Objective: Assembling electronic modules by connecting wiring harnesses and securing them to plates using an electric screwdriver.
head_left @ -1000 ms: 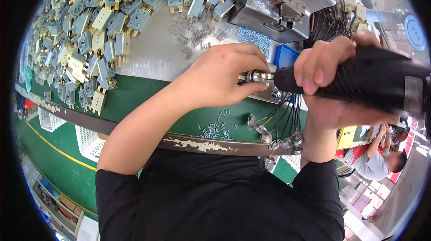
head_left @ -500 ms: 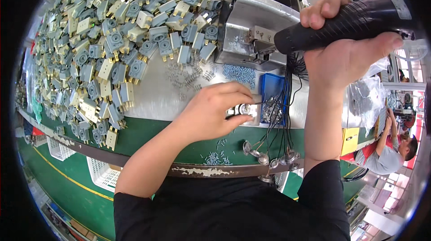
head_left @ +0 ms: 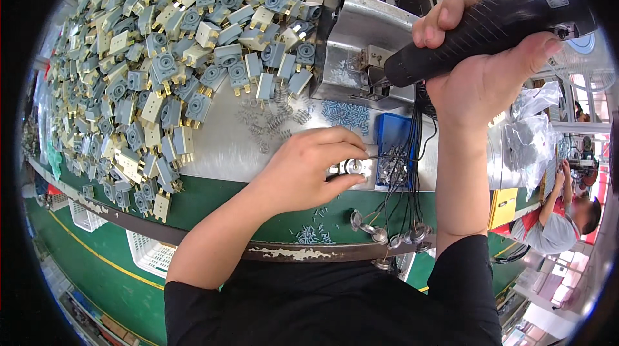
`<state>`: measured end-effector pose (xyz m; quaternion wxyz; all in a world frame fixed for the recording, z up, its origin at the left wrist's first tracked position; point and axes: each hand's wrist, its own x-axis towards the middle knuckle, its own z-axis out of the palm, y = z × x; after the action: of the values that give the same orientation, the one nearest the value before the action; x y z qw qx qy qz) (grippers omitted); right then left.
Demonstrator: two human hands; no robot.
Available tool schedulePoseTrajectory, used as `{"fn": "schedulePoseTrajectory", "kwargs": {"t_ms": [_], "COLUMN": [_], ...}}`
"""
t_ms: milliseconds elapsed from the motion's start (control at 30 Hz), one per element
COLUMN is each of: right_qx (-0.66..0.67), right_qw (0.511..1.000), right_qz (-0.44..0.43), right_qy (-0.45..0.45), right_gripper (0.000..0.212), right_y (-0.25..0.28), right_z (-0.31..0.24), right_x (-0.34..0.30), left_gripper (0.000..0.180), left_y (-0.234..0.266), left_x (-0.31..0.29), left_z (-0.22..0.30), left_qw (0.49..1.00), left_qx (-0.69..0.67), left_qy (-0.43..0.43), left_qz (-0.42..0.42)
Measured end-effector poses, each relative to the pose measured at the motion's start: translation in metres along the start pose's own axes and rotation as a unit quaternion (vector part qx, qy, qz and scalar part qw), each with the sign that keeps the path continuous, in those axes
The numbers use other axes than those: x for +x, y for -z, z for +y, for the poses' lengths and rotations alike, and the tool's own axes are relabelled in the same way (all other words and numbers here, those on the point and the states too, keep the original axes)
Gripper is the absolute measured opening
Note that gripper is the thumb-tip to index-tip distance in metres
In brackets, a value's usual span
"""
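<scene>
My right hand is wrapped round a black electric screwdriver, whose nose points left at the outlet of a metal screw feeder. The bit's contact with the feeder is too small to make out. Lower down, my left hand pinches a small round metal-and-white part between thumb and fingers. That part sits on a pale block beside a blue tray of small metal pieces. A thin dark wire runs from it toward a bundle of black cables.
A large heap of grey and cream plug housings covers the left. Loose springs and blue screws lie before the feeder. More screws are near the table edge, with round metal discs hanging by cables. Another person works at far right.
The screwdriver has shifted left, bringing its nose closer to the feeder's outlet. My left hand keeps its pinch on the round part. The whole view has shifted slightly.
</scene>
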<state>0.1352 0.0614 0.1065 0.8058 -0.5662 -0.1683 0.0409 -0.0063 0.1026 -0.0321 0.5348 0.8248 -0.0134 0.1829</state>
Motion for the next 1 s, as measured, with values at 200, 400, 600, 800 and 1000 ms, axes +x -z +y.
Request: {"fn": "schedulePoseTrajectory", "kwargs": {"t_ms": [200, 400, 600, 800, 1000], "right_qx": [-0.010, 0.055, 0.127, 0.098, 0.049], "right_qw": [0.974, 0.959, 0.918, 0.861, 0.877], "right_qz": [-0.219, -0.273, -0.374, -0.489, -0.474], "right_qy": [0.063, 0.063, -0.033, 0.103, 0.063], "right_gripper": [0.108, 0.105, 0.114, 0.135, 0.125], "right_y": [0.046, 0.050, 0.062, 0.059, 0.064], "right_z": [0.017, 0.024, -0.003, 0.011, 0.004], "right_x": [0.050, 0.048, 0.014, -0.008, -0.032], "left_gripper": [0.028, 0.028, 0.029, 0.027, 0.028], "left_y": [0.001, -0.002, -0.001, 0.002, -0.001], "left_x": [0.003, -0.001, -0.006, -0.003, -0.008], "left_z": [0.003, 0.001, 0.001, 0.003, -0.002], "left_qw": [1.000, 1.000, 1.000, 1.000, 1.000], "left_qx": [0.000, -0.004, -0.003, 0.005, 0.010], "left_qy": [-0.003, -0.002, -0.004, 0.018, 0.009], "left_qz": [-0.001, 0.002, 0.017, 0.004, 0.022]}}
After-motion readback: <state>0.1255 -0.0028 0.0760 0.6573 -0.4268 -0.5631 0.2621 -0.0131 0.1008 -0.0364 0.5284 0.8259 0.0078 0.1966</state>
